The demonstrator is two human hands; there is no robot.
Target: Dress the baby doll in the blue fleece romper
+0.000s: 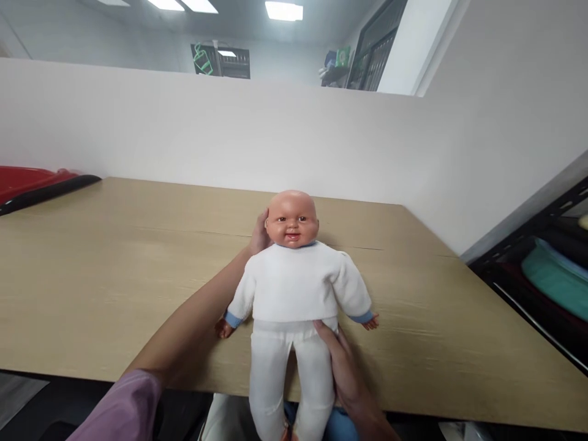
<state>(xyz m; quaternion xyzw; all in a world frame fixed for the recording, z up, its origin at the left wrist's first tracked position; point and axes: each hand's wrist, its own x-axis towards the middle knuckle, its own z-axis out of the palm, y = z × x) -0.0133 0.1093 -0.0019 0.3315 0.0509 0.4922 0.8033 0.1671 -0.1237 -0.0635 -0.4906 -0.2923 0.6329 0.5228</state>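
Observation:
A bald baby doll [294, 285] in a white long-sleeved top with blue cuffs and white trousers lies face up over the table's near edge. Its legs hang past that edge toward me. My left hand [261, 233] is cupped at the side of the doll's head, its fingers mostly hidden behind it. At the doll's hip, my right hand [342, 361] grips the waist, thumb on top and fingers underneath. The doll's arms are spread out to both sides.
The wooden table [138, 263] reaches back to a white wall with a window [285, 43]. A red container [27, 182] with a black edge is at the far left. On the right stands a black shelf [514, 288] holding a folded green cloth [555, 275].

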